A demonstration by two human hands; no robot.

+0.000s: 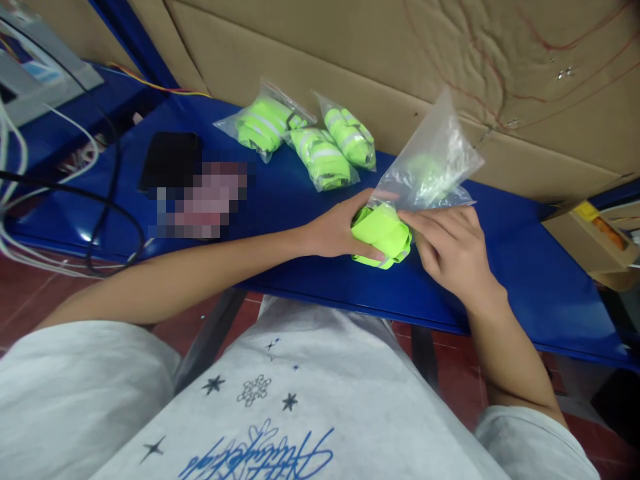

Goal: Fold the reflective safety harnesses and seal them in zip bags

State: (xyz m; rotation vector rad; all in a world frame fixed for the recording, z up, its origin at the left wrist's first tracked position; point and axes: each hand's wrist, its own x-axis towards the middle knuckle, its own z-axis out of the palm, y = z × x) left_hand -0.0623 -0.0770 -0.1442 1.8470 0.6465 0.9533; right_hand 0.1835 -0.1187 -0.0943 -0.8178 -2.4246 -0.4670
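My left hand (340,227) is wrapped round a folded neon-yellow reflective vest (383,233) with a grey-white strip low on its side. My right hand (450,243) has its fingers pinched at the mouth of a clear plastic bag (430,160), right against the vest's upper right edge. The bag rises beyond both hands, and a yellow-green tint shows through its lower part. Whether the vest's far end lies inside the bag is hidden. Behind my left hand are bagged neon-yellow bundles with reflective stripes: one at the left (263,127), one in the middle (323,157) and one at the right (353,133).
A blue table (280,267) runs beneath everything, backed by a cardboard panel (300,60). At the left lie a black flat object (170,160), a pixelated pinkish item (213,197) and white and black cables (15,173). A cardboard box (590,240) stands at the right end.
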